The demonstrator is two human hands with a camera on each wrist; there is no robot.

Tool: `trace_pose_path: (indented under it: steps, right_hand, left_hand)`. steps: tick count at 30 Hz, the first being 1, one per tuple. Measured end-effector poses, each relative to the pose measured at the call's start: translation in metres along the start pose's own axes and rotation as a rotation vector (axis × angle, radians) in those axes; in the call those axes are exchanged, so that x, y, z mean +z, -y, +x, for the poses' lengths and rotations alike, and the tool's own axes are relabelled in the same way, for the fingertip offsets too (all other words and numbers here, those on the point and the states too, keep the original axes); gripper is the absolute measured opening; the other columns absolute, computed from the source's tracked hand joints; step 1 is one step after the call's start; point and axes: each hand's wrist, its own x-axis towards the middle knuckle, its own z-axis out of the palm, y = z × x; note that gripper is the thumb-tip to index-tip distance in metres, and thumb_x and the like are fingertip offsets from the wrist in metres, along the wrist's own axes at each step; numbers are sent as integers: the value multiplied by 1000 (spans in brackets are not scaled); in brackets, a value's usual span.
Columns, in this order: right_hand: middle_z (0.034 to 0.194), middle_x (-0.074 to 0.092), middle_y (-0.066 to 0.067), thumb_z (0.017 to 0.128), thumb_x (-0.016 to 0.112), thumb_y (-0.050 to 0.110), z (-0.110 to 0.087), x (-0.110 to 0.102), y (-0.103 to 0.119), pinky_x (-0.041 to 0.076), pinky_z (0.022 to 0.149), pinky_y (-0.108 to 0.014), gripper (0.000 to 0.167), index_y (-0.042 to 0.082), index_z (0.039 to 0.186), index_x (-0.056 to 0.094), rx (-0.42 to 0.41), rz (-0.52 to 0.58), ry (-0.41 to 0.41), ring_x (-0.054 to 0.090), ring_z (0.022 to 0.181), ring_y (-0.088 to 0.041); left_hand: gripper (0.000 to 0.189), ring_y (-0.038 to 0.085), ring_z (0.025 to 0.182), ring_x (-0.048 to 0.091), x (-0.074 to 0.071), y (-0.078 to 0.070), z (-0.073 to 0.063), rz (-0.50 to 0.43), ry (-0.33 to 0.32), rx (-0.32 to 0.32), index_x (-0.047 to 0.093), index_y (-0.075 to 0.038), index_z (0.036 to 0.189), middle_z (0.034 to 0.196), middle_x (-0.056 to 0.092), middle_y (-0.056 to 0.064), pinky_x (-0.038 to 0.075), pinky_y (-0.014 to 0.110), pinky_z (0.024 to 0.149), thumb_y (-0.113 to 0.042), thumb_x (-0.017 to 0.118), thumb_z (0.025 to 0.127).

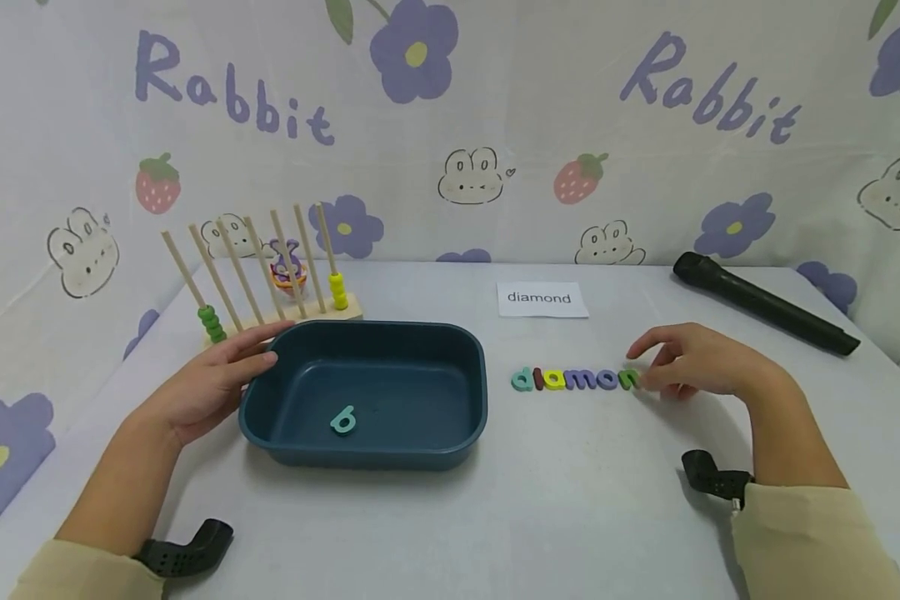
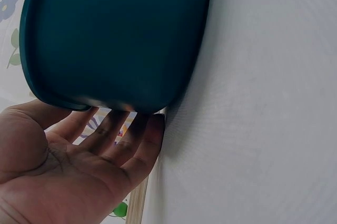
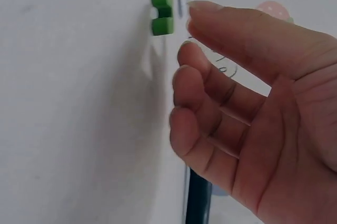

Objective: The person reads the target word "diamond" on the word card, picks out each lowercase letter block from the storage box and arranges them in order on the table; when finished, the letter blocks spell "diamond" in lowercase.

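My left hand [image 1: 221, 375] grips the left rim of a dark blue plastic tub [image 1: 375, 459], thumb over the edge and fingers along the outer wall. One teal letter [image 1: 343, 421], shaped like a b or a turned d, lies inside. To the tub's right, a row of coloured letters [image 1: 580, 380] reads "diamon". My right hand [image 1: 701, 362] hovers at the row's right end, fingers loosely bent and nothing between them. Its fingertips are close beside the green letter n [image 3: 162, 26], with a small gap in the right wrist view. A white card [image 1: 542, 300] printed "diamond" lies behind the row.
A wooden peg stand [image 1: 351, 307] with green and yellow beads is behind the tub, with a small purple toy figure [image 1: 288, 271] by it. At the back right lies a black microphone-like object [image 1: 765, 304]. A printed cloth [image 1: 495, 100] hangs behind the white table.
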Motion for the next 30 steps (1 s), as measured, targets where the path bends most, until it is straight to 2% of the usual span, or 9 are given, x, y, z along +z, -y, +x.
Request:
trace_pose_path:
  steps: [6,10,13,18,24,30]
  right_hand:
    - [102,67,-11,99,68,29,-4,-6,31,54,72,-34,43,7,135,60,-74,-50,-95,62,85,-25]
    - [98,67,-10,100,67,27,-5,-8,58,54,70,-35,35,8,129,64,-160,-81,-158,63,83,-26]
    - [94,67,-8,99,68,23,-2,-8,80,55,70,-35,28,10,124,66,-227,-90,-176,62,80,-25]
    - [94,68,-6,99,69,23,8,0,119,56,71,-32,26,13,123,68,-322,-123,-166,63,79,-21]
    - [98,70,-6,99,68,22,21,16,162,59,77,-35,24,15,123,70,-436,-105,-99,66,84,-20]
    - [101,72,-7,99,67,19,29,21,194,59,74,-35,23,14,122,70,-484,-116,-69,67,84,-23]
  left_hand:
    - [62,41,153,26,1,-1,0,-11,3,4,31,-20,164,170,23,16,19,69,123,-33,55,108]
    - [61,42,154,25,4,1,3,-25,5,7,32,-20,163,170,23,15,19,69,123,-32,55,108]
    - [61,42,154,25,3,1,2,-25,-2,4,33,-20,163,170,23,15,18,69,123,-33,56,107]
    - [62,40,154,24,-1,0,2,-19,-11,3,33,-21,163,170,26,13,18,68,124,-33,56,107]
    - [61,38,153,26,-3,2,2,-30,-13,-5,32,-20,163,169,28,13,21,66,124,-32,56,108]
    - [61,40,152,29,-2,2,1,-24,-18,-3,33,-19,163,168,28,16,22,66,124,-32,56,107]
